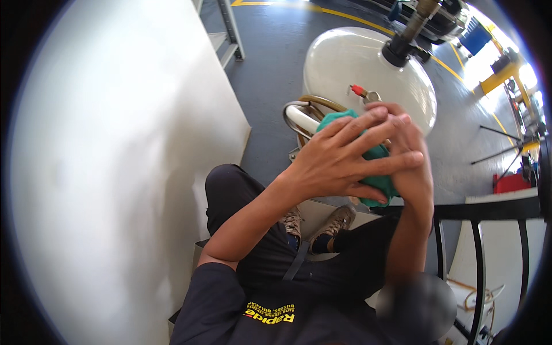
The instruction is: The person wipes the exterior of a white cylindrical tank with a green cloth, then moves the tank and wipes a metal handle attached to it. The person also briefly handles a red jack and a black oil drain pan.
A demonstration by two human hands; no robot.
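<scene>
A crumpled green cloth [375, 183] is bunched between my two hands, in front of my lap. My left hand [336, 152] lies across it, fingers wrapped over the bundle and its fingertips reaching my right hand. On the other side, my right hand [409, 144] presses the cloth from the right, its fingers curled toward the left ones and slightly blurred. Part of the cloth is hidden under both palms. Just beyond the hands stands a large white rounded tank [345, 60] with a red-tipped valve [357, 90], a small gauge [372, 97] and a coiled tan hose [322, 102].
A white wall [132, 144] rises close on my left. Black railing [477, 241] runs along my right. Farther off are a metal shelf frame [227, 34], a tripod-like stand [520, 144], a red box [512, 184] and a vehicle [448, 23]. Yellow lines mark the grey floor [270, 63].
</scene>
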